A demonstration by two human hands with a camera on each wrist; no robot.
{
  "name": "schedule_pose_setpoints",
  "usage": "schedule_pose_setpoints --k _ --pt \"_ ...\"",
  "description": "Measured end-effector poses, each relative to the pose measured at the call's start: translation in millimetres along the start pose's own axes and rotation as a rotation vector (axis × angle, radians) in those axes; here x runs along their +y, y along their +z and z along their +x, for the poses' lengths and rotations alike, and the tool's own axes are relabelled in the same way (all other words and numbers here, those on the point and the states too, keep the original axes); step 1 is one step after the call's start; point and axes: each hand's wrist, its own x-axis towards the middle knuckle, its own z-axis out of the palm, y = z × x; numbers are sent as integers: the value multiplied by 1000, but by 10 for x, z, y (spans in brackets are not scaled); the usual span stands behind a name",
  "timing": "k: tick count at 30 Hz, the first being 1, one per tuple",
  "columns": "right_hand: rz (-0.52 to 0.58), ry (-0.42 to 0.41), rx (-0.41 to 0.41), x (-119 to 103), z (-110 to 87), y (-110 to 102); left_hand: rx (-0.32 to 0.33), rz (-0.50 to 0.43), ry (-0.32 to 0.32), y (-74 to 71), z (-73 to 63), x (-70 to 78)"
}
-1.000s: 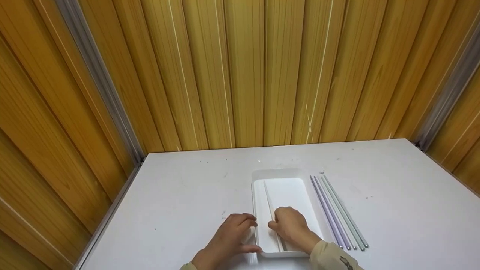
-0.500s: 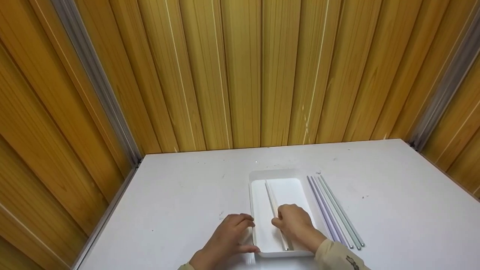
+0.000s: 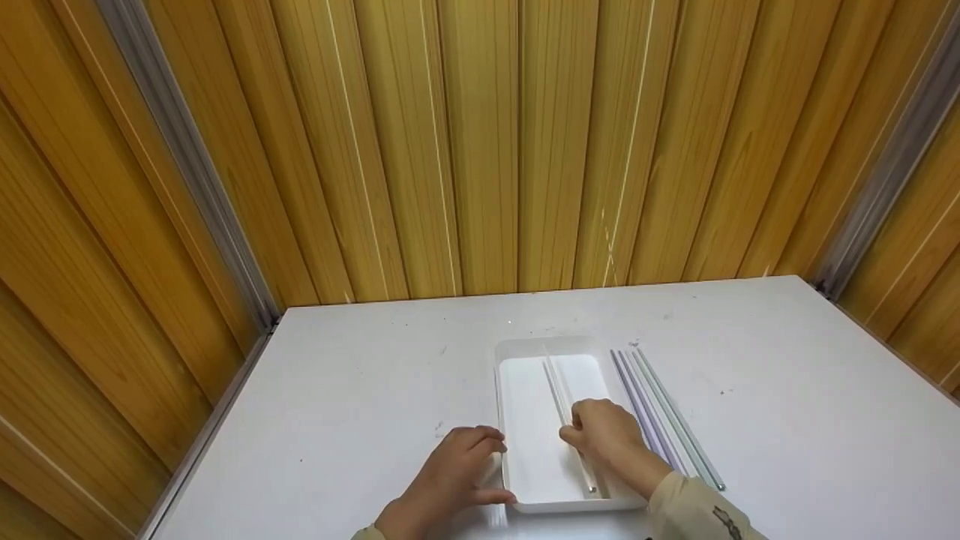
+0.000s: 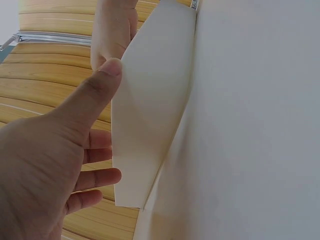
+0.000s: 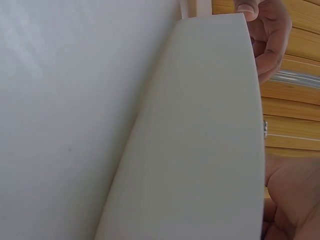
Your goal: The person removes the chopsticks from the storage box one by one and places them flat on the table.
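A white rectangular tray point(image 3: 525, 442) lies on the table. My left hand point(image 3: 461, 469) touches its near left corner, the thumb at the near edge and the other fingers along the left side. Inside the tray, my right hand point(image 3: 606, 435) pinches pale chopsticks point(image 3: 557, 390), seemingly two, by their middle. They slant from the back to the near end, where a silvery end shows. In the left wrist view, thumb and fingertips meet the rim of the tray wall point(image 4: 150, 105). The right wrist view mostly shows the outer tray wall point(image 5: 200, 125); the chopsticks are hidden there.
Just right of the tray lie two purple chopsticks point(image 3: 637, 397), a pale one and two green chopsticks point(image 3: 679, 416), partly behind the right forearm. The white table point(image 3: 375, 390) meets wood-patterned walls point(image 3: 487, 150) at its back and sides.
My right hand has slid the pale chopsticks to the right within the tray, and their far ends have moved right too. My left hand has stayed at the tray's corner.
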Motion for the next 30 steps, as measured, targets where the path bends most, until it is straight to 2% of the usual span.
schedule_pose_setpoints --k 7,15,25,30 --pt "-21 12 37 74 9 -44 -1 -15 -11 -8 -3 8" --pt "-13 27 29 152 1 -89 -6 -10 -7 -8 6 13" --pt "-24 46 0 238 -8 -162 74 3 46 35 -3 -17" --pt "-26 52 2 274 -20 -182 63 -1 46 30 -2 -19"
